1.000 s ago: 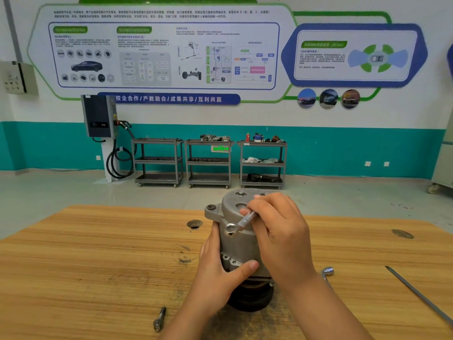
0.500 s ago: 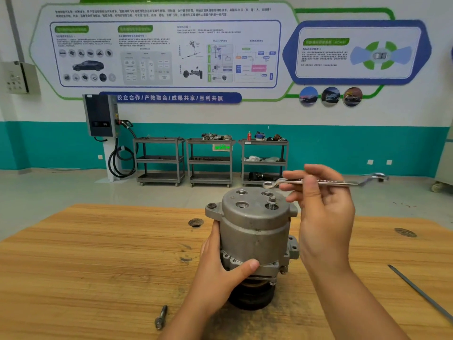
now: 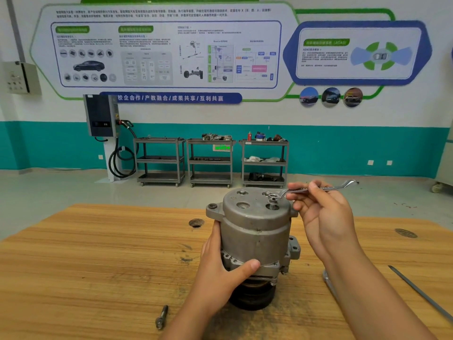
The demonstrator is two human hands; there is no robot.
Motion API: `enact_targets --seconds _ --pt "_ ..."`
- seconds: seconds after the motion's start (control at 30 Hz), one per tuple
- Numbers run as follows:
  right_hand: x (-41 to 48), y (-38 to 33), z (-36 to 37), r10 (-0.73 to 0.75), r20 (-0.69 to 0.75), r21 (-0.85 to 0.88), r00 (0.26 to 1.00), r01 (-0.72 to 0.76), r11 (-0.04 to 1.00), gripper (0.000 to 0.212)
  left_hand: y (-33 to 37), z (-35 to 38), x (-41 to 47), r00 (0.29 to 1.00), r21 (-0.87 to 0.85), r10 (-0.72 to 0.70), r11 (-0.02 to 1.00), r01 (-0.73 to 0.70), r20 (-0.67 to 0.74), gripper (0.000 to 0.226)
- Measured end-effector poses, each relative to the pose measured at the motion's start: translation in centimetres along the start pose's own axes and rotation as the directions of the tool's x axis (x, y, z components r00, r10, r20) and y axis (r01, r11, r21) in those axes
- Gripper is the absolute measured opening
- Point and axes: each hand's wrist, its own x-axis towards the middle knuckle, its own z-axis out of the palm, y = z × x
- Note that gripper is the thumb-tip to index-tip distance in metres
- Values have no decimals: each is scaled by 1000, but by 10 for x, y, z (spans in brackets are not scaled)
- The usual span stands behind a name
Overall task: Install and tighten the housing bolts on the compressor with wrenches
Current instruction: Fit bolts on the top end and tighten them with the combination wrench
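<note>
On the wooden bench (image 3: 98, 266), grey compressor (image 3: 257, 231) standing upright, left hand (image 3: 220, 271) gripping its side, right hand (image 3: 323, 212) pinching a ring wrench (image 3: 306, 190) seated on a top housing bolt (image 3: 272, 201), wall banner (image 3: 170, 98) reading 校企合作/产教融合/成果共享/互利共赢

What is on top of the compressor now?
A bolt stands partly out of the compressor top, with the ring end of the wrench on its head; the right hand holds the wrench. The bolt's lower thread is hidden inside.

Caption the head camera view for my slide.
Left hand steadies the upright compressor while the right hand holds a ring wrench on a top bolt.
</note>
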Motion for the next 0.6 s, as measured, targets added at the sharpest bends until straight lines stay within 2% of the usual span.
enact_targets --seconds 0.17,0.3,0.4,0.6 --pt "2 -1 -3 9 5 6 1000 -9 1000 21 1 1 0 1000 1 -4 1000 4 -1 98" --pt "11 -7 0 105 37 -32 994 -103 994 21 1 1 0 1000 4 -6 1000 6 -3 99" --pt "14 -7 1 146 6 -71 989 -145 987 20 0 1 0 1000 -1 -1 1000 1 -1 97" --pt "4 1 1 10 -53 -77 999 -15 997 18 0 1 -1 1000 4 7 1000 -7 -7 97"
